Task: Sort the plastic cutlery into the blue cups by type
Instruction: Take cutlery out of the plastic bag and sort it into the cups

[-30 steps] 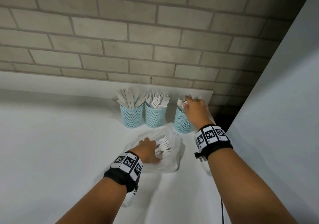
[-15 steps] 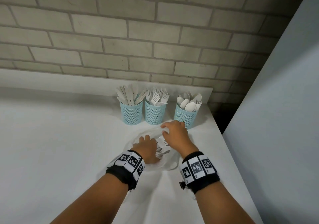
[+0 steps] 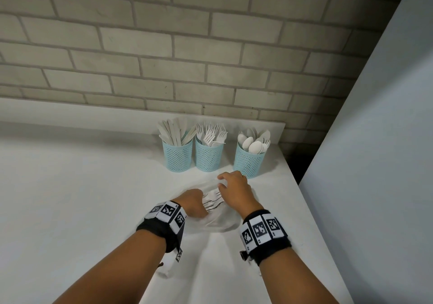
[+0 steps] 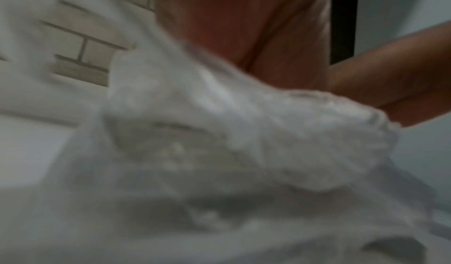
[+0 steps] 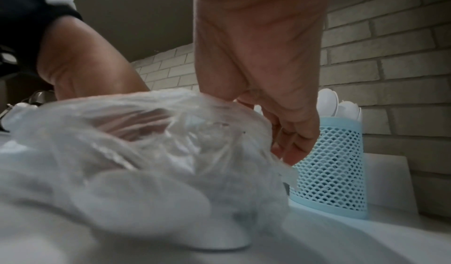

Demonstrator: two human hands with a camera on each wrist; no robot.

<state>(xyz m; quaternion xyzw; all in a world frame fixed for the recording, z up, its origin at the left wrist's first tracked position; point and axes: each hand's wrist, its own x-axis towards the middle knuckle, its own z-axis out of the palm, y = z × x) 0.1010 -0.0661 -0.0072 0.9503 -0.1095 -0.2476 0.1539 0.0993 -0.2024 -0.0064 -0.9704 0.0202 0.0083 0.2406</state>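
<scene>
Three blue mesh cups stand at the back of the table: a knife cup (image 3: pixel 177 157), a fork cup (image 3: pixel 208 158) and a spoon cup (image 3: pixel 248 164) (image 5: pixel 329 164). In front of them lies a clear plastic bag (image 3: pixel 222 219) (image 5: pixel 151 144) with white forks (image 3: pixel 212 204) in it. My left hand (image 3: pixel 201 201) is in the bag's mouth, fingers curled around the fork handles, and shows through the plastic in the right wrist view. My right hand (image 3: pixel 222 183) (image 5: pixel 285 150) pinches the bag's far edge just short of the spoon cup. The left wrist view is blurred plastic.
A brick wall (image 3: pixel 210 57) runs behind the cups above a low white ledge (image 3: pixel 93 113). A grey panel (image 3: pixel 375 139) rises on the right beyond the white table's (image 3: pixel 70 198) right edge, with a dark gap at the corner.
My right hand left the spoon cup and came back down to the bag, where it now pinches the plastic. My left hand stayed at the bag with the forks.
</scene>
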